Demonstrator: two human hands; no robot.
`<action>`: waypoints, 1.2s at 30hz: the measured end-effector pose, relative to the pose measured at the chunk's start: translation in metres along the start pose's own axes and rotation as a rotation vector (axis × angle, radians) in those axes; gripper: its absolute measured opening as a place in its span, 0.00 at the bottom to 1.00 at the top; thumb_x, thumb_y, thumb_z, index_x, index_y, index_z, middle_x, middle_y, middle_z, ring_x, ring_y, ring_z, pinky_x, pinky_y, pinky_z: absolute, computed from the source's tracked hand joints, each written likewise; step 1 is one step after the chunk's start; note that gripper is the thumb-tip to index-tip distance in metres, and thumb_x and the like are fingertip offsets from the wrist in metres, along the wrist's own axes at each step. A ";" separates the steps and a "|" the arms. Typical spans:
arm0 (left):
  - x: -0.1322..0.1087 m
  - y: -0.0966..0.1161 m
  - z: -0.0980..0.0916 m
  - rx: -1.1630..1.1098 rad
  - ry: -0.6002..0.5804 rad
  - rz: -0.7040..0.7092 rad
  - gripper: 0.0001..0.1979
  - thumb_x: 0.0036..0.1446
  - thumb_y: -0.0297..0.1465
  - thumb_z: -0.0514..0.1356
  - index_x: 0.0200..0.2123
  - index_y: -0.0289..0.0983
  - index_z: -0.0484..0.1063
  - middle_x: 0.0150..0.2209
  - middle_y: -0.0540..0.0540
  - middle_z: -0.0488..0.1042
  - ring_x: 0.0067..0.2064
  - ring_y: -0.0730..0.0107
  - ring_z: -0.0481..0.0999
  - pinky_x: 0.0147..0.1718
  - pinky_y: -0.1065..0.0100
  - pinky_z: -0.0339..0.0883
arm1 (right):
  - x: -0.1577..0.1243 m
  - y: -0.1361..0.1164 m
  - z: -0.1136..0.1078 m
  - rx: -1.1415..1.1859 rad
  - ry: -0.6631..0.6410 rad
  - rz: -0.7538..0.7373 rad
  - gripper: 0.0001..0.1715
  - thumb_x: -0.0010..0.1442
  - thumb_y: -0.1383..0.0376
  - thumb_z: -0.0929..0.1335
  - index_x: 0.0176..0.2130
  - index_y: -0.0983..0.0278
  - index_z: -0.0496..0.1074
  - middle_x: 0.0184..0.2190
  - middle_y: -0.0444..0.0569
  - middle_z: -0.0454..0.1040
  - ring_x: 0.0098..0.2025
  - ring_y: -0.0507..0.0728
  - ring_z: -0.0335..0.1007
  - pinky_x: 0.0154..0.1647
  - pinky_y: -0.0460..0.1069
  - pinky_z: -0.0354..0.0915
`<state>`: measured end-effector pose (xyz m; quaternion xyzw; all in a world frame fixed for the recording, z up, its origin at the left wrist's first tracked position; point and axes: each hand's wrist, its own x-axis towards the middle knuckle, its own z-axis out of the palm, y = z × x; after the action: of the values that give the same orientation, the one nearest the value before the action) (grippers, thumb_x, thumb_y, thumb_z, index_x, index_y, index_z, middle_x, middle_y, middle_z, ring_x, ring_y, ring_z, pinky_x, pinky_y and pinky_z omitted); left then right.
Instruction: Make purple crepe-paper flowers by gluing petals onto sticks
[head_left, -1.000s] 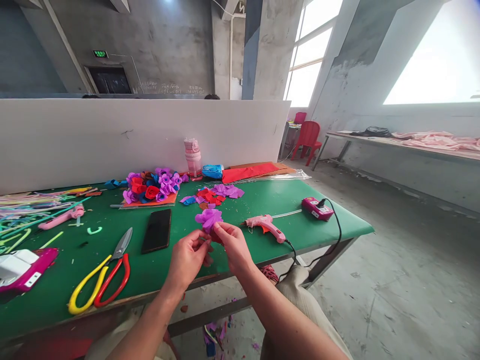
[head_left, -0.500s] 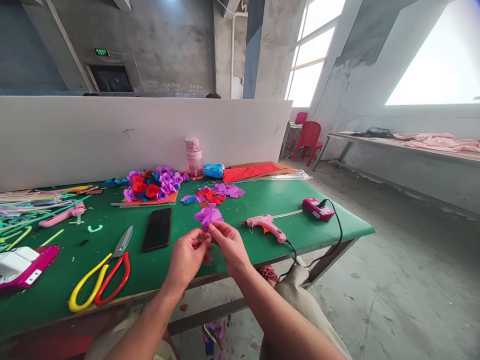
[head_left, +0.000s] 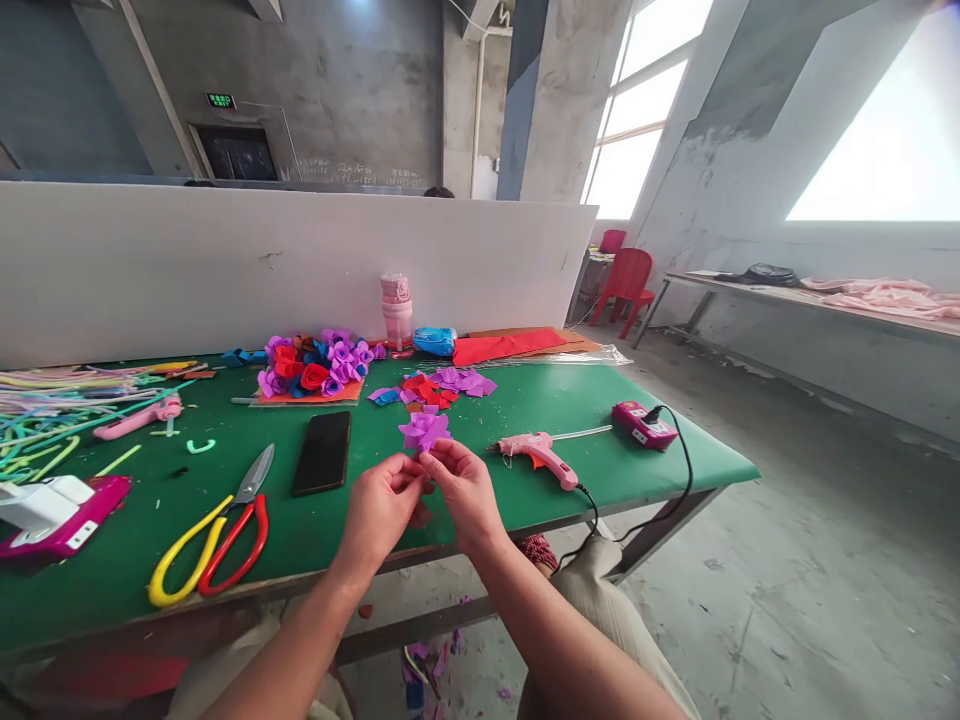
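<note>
Both my hands meet at the base of a purple paper flower (head_left: 424, 429) above the green table's front part. My left hand (head_left: 384, 500) pinches its bottom from the left, the fingers curled. From the right, the thumb and fingers of my right hand (head_left: 463, 492) close on the same base, which they mostly hide. Just behind the flower lies a small heap of loose purple, red and blue petals (head_left: 431, 388). A pink glue gun (head_left: 538, 455) rests to the right of my right hand, with a clear glue stick (head_left: 583, 433) in its back.
Scissors (head_left: 225, 540) and a black phone (head_left: 321, 453) lie left of my hands. Finished paper flowers (head_left: 315, 365) are piled behind the phone near a pink bottle (head_left: 397, 310). A second glue gun (head_left: 139, 416) and coloured stems (head_left: 52, 410) lie far left. A power strip (head_left: 643, 426) sits right.
The purple flower has turned a little between my fingers and its petals stand more spread. The whole view has shifted slightly, with things on the table appearing farther right.
</note>
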<state>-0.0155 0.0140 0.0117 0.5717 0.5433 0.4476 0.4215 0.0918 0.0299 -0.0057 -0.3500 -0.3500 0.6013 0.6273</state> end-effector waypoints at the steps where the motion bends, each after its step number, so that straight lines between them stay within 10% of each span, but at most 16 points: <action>1: 0.001 0.000 -0.002 -0.007 -0.017 -0.002 0.11 0.47 0.39 0.62 0.28 0.37 0.71 0.17 0.50 0.73 0.16 0.69 0.70 0.16 0.71 0.63 | 0.001 0.001 -0.001 0.000 0.006 -0.012 0.17 0.43 0.59 0.75 0.33 0.64 0.71 0.26 0.43 0.74 0.27 0.51 0.67 0.29 0.46 0.62; 13: 0.015 -0.003 -0.023 -0.577 0.040 -0.133 0.14 0.44 0.40 0.66 0.27 0.35 0.72 0.22 0.52 0.71 0.23 0.76 0.68 0.24 0.73 0.61 | -0.002 -0.007 -0.001 0.034 -0.149 0.108 0.18 0.43 0.59 0.76 0.33 0.65 0.74 0.25 0.43 0.75 0.27 0.49 0.67 0.35 0.46 0.63; 24: 0.010 -0.001 -0.021 -0.605 -0.180 -0.106 0.13 0.46 0.32 0.66 0.38 0.35 0.79 0.34 0.44 0.78 0.35 0.69 0.72 0.36 0.68 0.64 | -0.002 -0.010 -0.004 0.115 -0.177 0.206 0.20 0.42 0.55 0.77 0.29 0.67 0.74 0.21 0.43 0.73 0.23 0.47 0.67 0.27 0.43 0.62; 36: 0.010 -0.001 -0.016 -0.616 -0.115 -0.052 0.11 0.39 0.30 0.71 0.29 0.34 0.79 0.30 0.46 0.78 0.31 0.72 0.71 0.34 0.69 0.64 | -0.004 0.001 -0.007 0.145 -0.262 0.309 0.22 0.43 0.54 0.76 0.26 0.67 0.69 0.19 0.38 0.66 0.17 0.42 0.55 0.19 0.40 0.53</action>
<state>-0.0313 0.0238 0.0148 0.4274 0.3718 0.5473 0.6160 0.0972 0.0261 -0.0106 -0.2720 -0.3265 0.7543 0.5004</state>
